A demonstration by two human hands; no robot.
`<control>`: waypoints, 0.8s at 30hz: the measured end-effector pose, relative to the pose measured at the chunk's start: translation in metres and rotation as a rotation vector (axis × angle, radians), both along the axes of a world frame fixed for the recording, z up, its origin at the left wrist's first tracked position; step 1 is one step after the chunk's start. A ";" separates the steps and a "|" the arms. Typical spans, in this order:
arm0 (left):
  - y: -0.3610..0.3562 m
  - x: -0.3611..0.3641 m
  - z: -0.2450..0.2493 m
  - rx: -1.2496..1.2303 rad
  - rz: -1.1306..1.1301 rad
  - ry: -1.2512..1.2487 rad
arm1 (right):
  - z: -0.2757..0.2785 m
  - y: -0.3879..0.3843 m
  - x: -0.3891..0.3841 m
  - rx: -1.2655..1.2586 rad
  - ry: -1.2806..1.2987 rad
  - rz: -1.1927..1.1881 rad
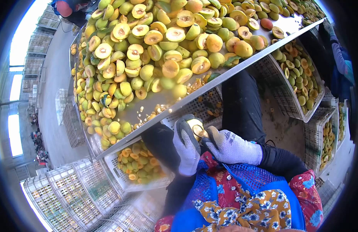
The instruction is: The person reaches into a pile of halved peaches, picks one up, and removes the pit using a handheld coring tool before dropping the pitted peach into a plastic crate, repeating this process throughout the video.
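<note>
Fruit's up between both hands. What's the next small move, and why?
Probably pry out the brown spot, likely the pit, with the right hand: the left hand cups the fruit, and the right fingers touch that spot.

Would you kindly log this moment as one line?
left hand: holds fruit | right hand: on fruit | table: cut fruit heaped | crate: fruit halves

A metal table (145, 106) bears heaped halved fruit (148, 50) and loose pits (160, 110).
</note>
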State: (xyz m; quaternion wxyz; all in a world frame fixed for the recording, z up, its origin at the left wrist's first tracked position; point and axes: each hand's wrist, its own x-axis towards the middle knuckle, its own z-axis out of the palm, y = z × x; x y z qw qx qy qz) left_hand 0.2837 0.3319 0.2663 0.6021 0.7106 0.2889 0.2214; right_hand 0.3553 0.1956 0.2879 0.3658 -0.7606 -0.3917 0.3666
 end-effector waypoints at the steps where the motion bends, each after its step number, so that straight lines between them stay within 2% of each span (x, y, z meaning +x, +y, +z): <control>1: 0.002 0.000 0.001 -0.020 -0.009 0.000 | -0.004 0.001 0.000 0.023 -0.005 -0.003; 4: -0.007 0.000 0.002 -0.048 0.049 0.006 | -0.026 0.007 0.005 0.645 -0.299 0.027; 5: -0.010 0.000 0.000 -0.054 0.065 -0.023 | -0.025 0.005 0.002 0.574 0.161 -0.003; 6: -0.011 0.001 -0.003 -0.004 0.040 -0.056 | -0.022 0.004 0.001 0.499 0.599 -0.129; 8: -0.011 0.001 -0.008 0.102 -0.010 -0.123 | 0.004 -0.007 0.020 0.097 1.474 -0.169; 9: -0.008 0.001 -0.013 -0.043 -0.078 -0.127 | 0.005 -0.010 0.024 0.073 1.644 -0.182; 10: -0.001 -0.002 -0.019 -0.187 -0.146 -0.127 | -0.024 -0.011 0.019 0.161 2.124 -0.104; 11: 0.004 -0.003 -0.021 -0.331 -0.217 -0.124 | -0.026 -0.014 0.017 0.180 2.321 -0.091; 12: 0.006 -0.004 -0.017 -0.372 -0.259 -0.113 | -0.026 -0.016 0.017 0.198 2.514 -0.075; 15: 0.005 -0.002 -0.008 -0.465 -0.314 -0.088 | -0.041 -0.017 0.008 0.270 2.641 0.023; 17: 0.007 0.001 -0.011 -0.261 -0.366 -0.143 | -0.045 -0.017 0.006 0.325 2.655 0.044; 20: 0.003 0.007 -0.012 -0.211 -0.329 -0.193 | -0.049 -0.017 0.006 0.373 2.629 0.060; 22: -0.003 0.010 -0.018 -0.376 -0.211 -0.148 | -0.045 -0.013 0.013 0.375 2.582 0.044; 24: -0.001 0.011 -0.046 -0.733 -0.027 -0.155 | -0.023 -0.009 0.017 0.230 2.085 -0.172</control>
